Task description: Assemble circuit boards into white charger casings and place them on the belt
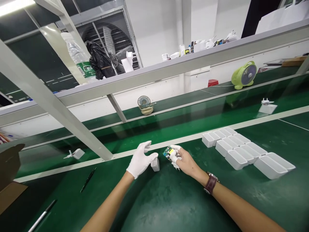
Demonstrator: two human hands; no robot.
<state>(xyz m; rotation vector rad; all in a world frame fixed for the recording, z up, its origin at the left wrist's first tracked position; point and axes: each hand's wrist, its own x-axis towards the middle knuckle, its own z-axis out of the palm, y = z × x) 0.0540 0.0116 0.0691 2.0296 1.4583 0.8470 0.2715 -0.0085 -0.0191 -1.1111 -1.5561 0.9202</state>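
Note:
My left hand [142, 160], in a white glove, has its fingers spread apart. Its thumb reaches over a small white plastic case [155, 165] standing on the green table; whether it touches the case I cannot tell. Just to the right, my right hand [184, 160] grips a small green circuit board [167, 152] with a yellow component on it. White coverings are on that hand's fingertips, and a watch [211, 183] with a dark red strap circles the wrist. Part of the board is hidden behind the fingers.
Rows of white open cases [241, 145] stand to the right. A black pen [88, 179], a marker [42, 215] and a cardboard box [11, 180] lie left. Beyond a metal rail, the green conveyor belt [173, 124] carries plug parts [267, 106]. A slanted post [55, 109] rises at left.

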